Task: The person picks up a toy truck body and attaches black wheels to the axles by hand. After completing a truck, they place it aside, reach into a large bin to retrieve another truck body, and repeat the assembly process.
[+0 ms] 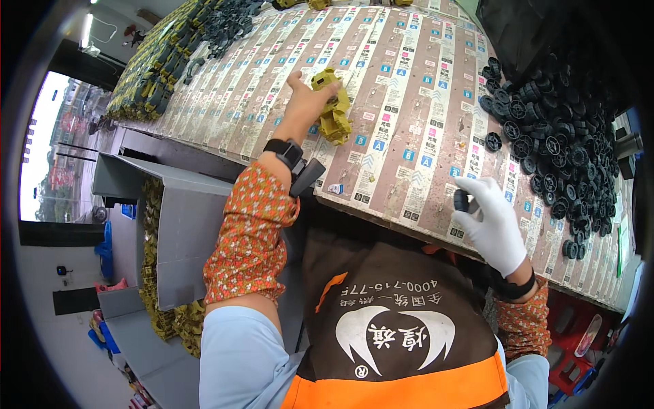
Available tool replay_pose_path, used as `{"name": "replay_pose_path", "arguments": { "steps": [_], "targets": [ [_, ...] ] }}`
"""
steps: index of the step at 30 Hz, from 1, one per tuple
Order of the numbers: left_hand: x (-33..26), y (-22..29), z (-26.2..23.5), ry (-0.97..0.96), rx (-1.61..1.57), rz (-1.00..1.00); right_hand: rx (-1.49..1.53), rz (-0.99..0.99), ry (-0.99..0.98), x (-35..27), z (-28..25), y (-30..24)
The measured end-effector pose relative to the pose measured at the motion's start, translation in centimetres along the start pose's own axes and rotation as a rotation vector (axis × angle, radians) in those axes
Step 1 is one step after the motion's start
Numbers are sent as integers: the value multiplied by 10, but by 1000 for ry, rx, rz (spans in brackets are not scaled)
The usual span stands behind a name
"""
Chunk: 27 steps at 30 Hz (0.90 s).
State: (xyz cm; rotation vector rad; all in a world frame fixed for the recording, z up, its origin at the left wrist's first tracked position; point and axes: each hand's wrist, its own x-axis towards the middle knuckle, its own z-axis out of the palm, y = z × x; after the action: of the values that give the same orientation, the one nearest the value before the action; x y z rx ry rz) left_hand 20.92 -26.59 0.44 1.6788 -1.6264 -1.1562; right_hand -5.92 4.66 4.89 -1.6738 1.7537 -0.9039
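My bare left hand (305, 103) is over the middle of the table, gripping an olive-yellow moulded plastic part (334, 125). That part looks like a toy vehicle body, with notches and raised blocks along it. A watch sits on my left wrist. Near the table's front edge, to the right, my right hand (496, 225) wears a white glove. Its thumb and fingertips pinch a small black plastic wheel (460, 200), seen edge-on. The two hands are well apart.
A large heap of black spoked wheels (552, 140) covers the table's right side. Rows of olive-and-black parts (153, 75) are stacked at the far left, beside loose dark pieces (228, 27). A grey carton (194, 232) with olive parts stands below the table's left edge. Red stools (569, 368) are at lower right.
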Motion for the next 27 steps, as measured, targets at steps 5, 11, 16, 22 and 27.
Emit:
{"name": "replay_pose_path", "arguments": {
  "steps": [5,11,16,22,27],
  "targets": [
    [10,-5,18,-115,-151,41,114,54,38,1,3,10],
    [-73,34,10,-471,-740,169,516,187,66,8,-13,9],
    [-175,50,33,-662,-738,72,669,114,119,21,0,-11],
    [-224,36,66,-745,-807,-57,893,138,156,12,14,-8],
    [-234,36,84,-805,-825,-81,896,179,154,0,16,0]
  ]
}}
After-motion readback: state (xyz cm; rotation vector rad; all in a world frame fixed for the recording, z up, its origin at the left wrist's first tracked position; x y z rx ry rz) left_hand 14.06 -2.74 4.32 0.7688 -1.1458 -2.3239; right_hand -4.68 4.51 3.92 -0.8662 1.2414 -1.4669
